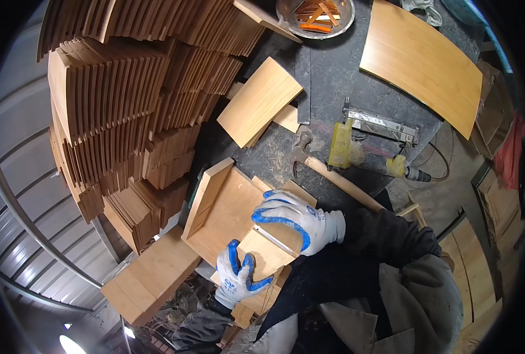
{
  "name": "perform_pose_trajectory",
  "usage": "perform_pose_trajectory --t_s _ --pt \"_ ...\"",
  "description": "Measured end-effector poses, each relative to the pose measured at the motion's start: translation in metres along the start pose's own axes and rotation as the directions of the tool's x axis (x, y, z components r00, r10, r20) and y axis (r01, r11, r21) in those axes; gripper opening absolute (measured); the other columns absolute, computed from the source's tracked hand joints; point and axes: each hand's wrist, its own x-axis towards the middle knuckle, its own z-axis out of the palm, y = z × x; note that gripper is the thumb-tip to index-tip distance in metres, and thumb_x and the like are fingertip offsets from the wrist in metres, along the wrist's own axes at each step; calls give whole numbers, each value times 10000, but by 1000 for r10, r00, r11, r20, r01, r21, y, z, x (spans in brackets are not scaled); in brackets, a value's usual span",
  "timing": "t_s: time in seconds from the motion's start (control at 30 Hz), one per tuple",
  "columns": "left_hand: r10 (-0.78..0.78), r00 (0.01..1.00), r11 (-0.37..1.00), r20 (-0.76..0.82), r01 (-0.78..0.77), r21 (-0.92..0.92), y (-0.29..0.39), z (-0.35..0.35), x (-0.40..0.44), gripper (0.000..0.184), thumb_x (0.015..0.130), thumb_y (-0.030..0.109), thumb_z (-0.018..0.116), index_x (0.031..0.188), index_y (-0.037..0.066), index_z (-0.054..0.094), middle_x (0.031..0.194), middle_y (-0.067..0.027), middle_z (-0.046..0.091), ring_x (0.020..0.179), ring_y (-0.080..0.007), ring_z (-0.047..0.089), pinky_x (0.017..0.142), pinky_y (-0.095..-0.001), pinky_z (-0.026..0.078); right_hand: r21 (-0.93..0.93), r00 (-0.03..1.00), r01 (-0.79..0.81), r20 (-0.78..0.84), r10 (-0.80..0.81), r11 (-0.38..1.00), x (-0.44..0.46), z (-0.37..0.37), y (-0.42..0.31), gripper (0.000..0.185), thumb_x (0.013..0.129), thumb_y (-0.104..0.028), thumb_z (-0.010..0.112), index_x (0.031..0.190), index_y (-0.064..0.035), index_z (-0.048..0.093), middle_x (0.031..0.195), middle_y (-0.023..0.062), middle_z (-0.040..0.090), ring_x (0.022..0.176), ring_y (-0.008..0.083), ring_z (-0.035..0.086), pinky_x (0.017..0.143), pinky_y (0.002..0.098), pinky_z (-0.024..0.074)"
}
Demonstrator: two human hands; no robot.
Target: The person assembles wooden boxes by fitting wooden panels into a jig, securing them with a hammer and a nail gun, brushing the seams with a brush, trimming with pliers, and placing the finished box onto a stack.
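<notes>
Pale rectangular wooden panel (268, 255) sits gripped in your white-and-blue-gloved left hand (236, 284) at an open light-brown wooden box (231, 200) by the near edge of the dark grey surface (333, 68), your matching right hand (302, 219) curled alongside, its grip impossible to tell.

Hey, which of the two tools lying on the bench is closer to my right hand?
The hammer, with the wooden handle. It lies between your right hand and the yellow-green nail gun, which sits farther off.
</notes>
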Motion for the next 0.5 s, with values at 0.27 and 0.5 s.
perform_pose_trajectory --t_s 0.27,0.5 --pt "5 1000 1000 14 -5 -23 0 -2 -3 1116 707 508 885 1587 130 312 1536 -407 329 1286 -573 466 992 -656 405 20 1000 -12 12 12 1000 -1 -4 -5 873 747 -312 871 1483 -29 495 1503 199 514 1397 437 466 1205 589 320" --pt "7 1000 1000 16 -7 -17 2 -1 -2 1091 710 504 880 1571 124 328 1542 -405 322 1298 -576 455 1010 -662 394 -10 999 -13 38 13 1000 -2 2 -4 856 805 -394 812 1524 -83 468 1553 162 466 1418 421 424 1214 576 298"
